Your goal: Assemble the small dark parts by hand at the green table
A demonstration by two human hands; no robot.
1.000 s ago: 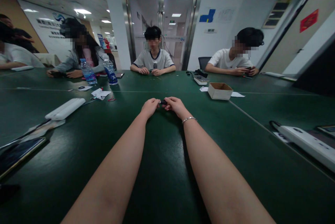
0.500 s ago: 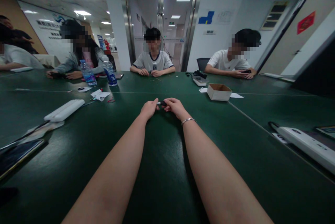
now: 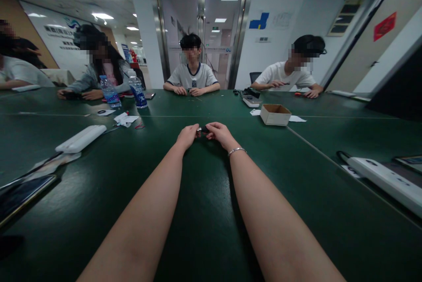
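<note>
Between my hands is a small black piece with a silver end (image 3: 203, 129), too small to make out its exact kind. My left hand (image 3: 187, 137) pinches it at the silver end. My right hand (image 3: 220, 134), with a silver bracelet (image 3: 237, 150) on its wrist, closes on the black end. Both arms stretch out over the green table (image 3: 204, 211). My fingers hide part of the piece.
An open cardboard box (image 3: 275, 117) stands right of my hands. White power strips (image 3: 389, 183) lie at both sides, a phone (image 3: 24, 194) at left. Two water bottles (image 3: 137, 92) stand ahead left. Several people sit around the table, one directly opposite (image 3: 191, 75).
My hands keep their hold on the small piece, almost unmoved. The person at the right has moved their hands apart. The view has shifted very slightly.
</note>
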